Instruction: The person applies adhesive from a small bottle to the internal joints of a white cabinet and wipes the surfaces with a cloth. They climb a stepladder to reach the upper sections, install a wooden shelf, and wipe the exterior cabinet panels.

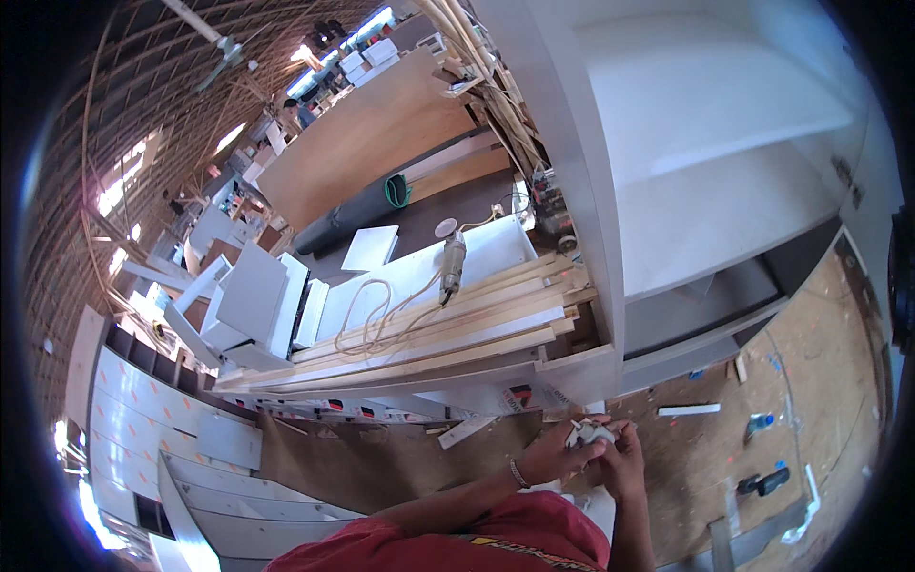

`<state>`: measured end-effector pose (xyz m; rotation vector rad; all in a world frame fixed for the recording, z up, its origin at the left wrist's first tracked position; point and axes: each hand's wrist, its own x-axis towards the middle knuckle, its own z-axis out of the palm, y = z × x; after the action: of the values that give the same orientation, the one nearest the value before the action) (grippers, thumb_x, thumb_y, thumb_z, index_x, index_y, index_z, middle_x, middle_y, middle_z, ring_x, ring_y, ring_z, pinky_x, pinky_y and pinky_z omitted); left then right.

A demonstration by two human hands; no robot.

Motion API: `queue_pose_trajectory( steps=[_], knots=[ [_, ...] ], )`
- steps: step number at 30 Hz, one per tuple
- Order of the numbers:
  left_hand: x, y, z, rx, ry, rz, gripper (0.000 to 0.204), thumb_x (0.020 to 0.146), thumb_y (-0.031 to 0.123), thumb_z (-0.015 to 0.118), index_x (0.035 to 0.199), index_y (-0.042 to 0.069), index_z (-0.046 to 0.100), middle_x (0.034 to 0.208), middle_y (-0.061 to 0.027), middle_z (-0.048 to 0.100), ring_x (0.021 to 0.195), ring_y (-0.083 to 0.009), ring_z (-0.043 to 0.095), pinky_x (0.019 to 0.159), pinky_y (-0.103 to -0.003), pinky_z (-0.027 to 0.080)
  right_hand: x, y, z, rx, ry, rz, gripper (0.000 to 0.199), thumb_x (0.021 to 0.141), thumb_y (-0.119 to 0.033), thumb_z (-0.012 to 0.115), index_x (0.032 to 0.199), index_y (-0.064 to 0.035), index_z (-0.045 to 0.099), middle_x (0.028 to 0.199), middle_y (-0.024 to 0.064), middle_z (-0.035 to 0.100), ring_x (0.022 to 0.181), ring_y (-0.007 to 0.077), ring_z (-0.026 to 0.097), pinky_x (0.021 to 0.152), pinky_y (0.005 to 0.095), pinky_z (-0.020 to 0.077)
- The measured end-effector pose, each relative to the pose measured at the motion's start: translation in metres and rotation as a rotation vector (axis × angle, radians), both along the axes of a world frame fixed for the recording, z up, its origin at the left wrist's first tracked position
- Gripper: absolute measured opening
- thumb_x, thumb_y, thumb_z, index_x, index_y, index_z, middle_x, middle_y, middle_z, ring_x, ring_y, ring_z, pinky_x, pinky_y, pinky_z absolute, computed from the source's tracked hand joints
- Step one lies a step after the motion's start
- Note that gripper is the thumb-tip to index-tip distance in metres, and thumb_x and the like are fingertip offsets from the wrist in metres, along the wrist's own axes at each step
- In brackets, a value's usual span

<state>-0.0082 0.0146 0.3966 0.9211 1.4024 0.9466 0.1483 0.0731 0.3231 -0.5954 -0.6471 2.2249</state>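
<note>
Close to my body, below the cabinet's lower corner, my left hand and my right hand meet. Fingers of both are closed around a small silver-grey metal piece that looks like a cabinet hinge. Part of it is hidden by the fingers. A beaded bracelet circles my left wrist. Just beyond my hands rises a tall grey-white cabinet with shelves inside. A metal hinge is fixed at its right side.
Left of the cabinet, an angle grinder with a looped cord rests on stacked wooden strips. White panels stand at the left. Scattered on the floor at the right are a white strip, a bottle and a dark tool.
</note>
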Motion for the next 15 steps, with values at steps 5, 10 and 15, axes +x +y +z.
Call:
queue_pose_trajectory(
  steps=[5, 10, 15],
  knots=[
    [0.015, 0.001, 0.01, 0.251, -0.09, 0.169, 0.041, 0.102, 0.021, 0.062, 0.139, 0.007, 0.05, 0.114, -0.0019, 0.064, 0.093, -0.0076, 0.06, 0.073, -0.025, 0.052, 0.019, 0.027, 0.048, 0.368, -0.368, 0.101, 0.021, 0.096, -0.015, 0.07, 0.11, -0.0017, 0.063, 0.105, 0.0053, 0.067, 0.096, 0.0142, 0.062, 0.087, 0.031, 0.0498],
    [0.001, -0.009, 0.009, 0.157, -0.121, 0.465, 0.027, 0.101, 0.018, 0.062, 0.125, 0.006, 0.061, 0.107, -0.0001, 0.066, 0.097, -0.0076, 0.06, 0.079, -0.027, 0.052, 0.028, 0.086, 0.062, 0.605, -0.4, -0.03, 0.019, 0.096, -0.023, 0.068, 0.101, -0.0048, 0.066, 0.099, 0.0022, 0.065, 0.094, 0.0131, 0.059, 0.084, 0.0298, 0.048],
    [-0.019, -0.032, 0.006, 0.053, -0.155, 0.796, 0.034, 0.094, 0.019, 0.069, 0.125, 0.006, 0.063, 0.109, -0.0037, 0.067, 0.097, -0.0146, 0.064, 0.087, -0.031, 0.052, 0.011, 0.148, 0.057, 0.494, -0.504, -0.255, 0.029, 0.096, -0.03, 0.066, 0.11, -0.005, 0.061, 0.112, 0.0068, 0.067, 0.11, 0.0182, 0.062, 0.094, 0.0347, 0.0486]
  ],
)
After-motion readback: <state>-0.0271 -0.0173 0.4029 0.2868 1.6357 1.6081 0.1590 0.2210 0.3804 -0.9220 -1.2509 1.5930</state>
